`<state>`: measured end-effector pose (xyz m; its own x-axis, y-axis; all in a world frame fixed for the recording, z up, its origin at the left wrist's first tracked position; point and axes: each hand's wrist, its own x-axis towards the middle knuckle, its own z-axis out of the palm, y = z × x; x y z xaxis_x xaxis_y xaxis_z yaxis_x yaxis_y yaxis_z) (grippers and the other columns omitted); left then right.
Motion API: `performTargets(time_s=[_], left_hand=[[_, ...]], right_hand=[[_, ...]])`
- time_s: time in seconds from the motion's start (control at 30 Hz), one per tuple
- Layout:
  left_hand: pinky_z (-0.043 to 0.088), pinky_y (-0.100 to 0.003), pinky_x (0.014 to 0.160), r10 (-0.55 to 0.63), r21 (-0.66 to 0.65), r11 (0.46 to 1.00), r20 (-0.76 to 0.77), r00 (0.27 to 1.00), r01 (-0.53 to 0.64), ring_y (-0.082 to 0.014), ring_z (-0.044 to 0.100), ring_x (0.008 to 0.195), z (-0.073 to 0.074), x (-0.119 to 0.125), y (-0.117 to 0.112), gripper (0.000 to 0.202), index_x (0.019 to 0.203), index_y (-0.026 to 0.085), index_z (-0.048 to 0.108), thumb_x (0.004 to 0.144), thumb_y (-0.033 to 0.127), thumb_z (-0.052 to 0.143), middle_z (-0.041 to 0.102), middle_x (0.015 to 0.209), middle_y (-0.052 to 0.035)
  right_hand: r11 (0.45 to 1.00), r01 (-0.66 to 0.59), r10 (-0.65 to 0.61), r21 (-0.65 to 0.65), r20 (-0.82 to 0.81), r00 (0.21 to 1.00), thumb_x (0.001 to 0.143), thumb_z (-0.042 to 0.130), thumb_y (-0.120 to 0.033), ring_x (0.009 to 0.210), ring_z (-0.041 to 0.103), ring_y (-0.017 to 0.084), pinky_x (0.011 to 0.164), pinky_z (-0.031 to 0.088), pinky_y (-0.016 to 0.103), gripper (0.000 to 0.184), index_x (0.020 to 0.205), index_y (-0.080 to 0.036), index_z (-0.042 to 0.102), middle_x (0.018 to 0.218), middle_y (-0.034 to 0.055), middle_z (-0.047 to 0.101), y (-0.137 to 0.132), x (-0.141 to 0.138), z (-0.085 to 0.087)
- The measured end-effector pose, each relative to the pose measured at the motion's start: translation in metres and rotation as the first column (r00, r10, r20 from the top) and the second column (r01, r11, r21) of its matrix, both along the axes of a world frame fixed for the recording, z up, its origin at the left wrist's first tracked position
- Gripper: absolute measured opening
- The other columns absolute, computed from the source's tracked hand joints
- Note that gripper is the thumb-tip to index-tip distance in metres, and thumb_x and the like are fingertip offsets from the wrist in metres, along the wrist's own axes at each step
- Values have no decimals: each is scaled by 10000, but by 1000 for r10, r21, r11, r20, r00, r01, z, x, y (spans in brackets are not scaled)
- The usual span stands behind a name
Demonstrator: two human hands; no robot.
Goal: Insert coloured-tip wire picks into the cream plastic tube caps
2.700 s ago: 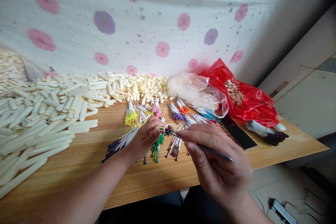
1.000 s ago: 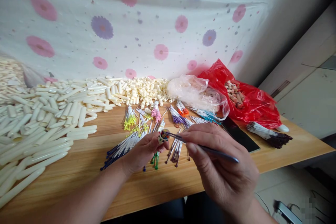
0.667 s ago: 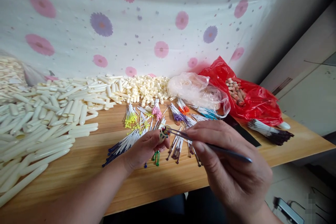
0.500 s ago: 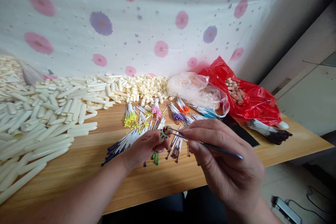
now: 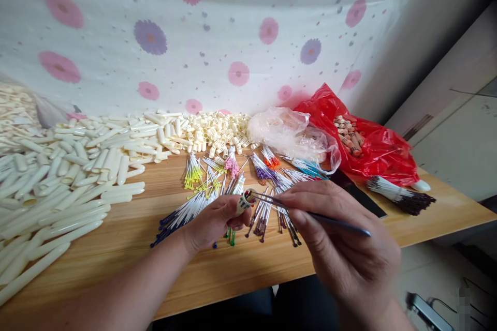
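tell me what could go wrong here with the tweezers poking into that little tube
1. The small tube is pinched only at the fingertips of the left hand; a push from the tweezers could twist it out of that grip, perhaps spilling the coloured tips inside.
2. The right hand works just above the loose coloured sticks on the table; a slip may scatter them.

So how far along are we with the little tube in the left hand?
Done: the small tube in the left hand already shows several coloured tips at its mouth. In hand: the right hand holds tweezers with their tip at that mouth. Left: many bundles of coloured-tipped sticks lie on the table, and a big pile of cream tubes sits at the left.
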<state>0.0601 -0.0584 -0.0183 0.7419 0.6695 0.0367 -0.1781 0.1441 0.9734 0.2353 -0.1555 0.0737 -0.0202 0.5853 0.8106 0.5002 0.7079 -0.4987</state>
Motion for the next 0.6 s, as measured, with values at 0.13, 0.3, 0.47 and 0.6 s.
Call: performTargets(time_s=[0.13, 0.3, 0.47, 0.6], left_hand=[[230, -269, 509, -19, -5, 1000, 8, 1000, 19, -111, 296, 528, 1, 1, -1, 584, 598, 158, 518, 694, 734, 529, 330, 543, 35], [220, -265, 502, -21, -18, 1000, 16, 1000, 21, -105, 274, 524, 1, 1, -1, 579, 581, 161, 508, 690, 729, 541, 334, 542, 35], [216, -260, 499, -37, -23, 999, -7, 999, 37, -105, 266, 524, 0, 0, 1, 601, 591, 157, 517, 680, 751, 523, 321, 542, 38], [218, -253, 499, -42, -21, 999, -18, 999, 42, -107, 276, 528, 1, 0, 0, 616, 604, 149, 526, 680, 760, 509, 323, 539, 39]], right_hand=[[1000, -18, 18, -17, 2, 1000, 788, 578, -3, 848, 645, 141, 789, 544, 266, 238, 964, -143, 655, 873, 47, 680, 1, 0, 2], [1000, 3, -2, -2, 21, 1000, 785, 582, 0, 864, 644, 139, 798, 540, 253, 238, 965, -140, 650, 879, 47, 682, 0, 0, 2], [1000, -14, 15, -18, 25, 1000, 787, 580, -2, 884, 644, 142, 825, 533, 256, 247, 981, -139, 649, 898, 47, 683, 0, 0, 3], [999, -19, 21, -30, 40, 999, 793, 577, -7, 882, 645, 141, 830, 529, 254, 228, 965, -138, 649, 889, 48, 683, -2, 1, 4]])
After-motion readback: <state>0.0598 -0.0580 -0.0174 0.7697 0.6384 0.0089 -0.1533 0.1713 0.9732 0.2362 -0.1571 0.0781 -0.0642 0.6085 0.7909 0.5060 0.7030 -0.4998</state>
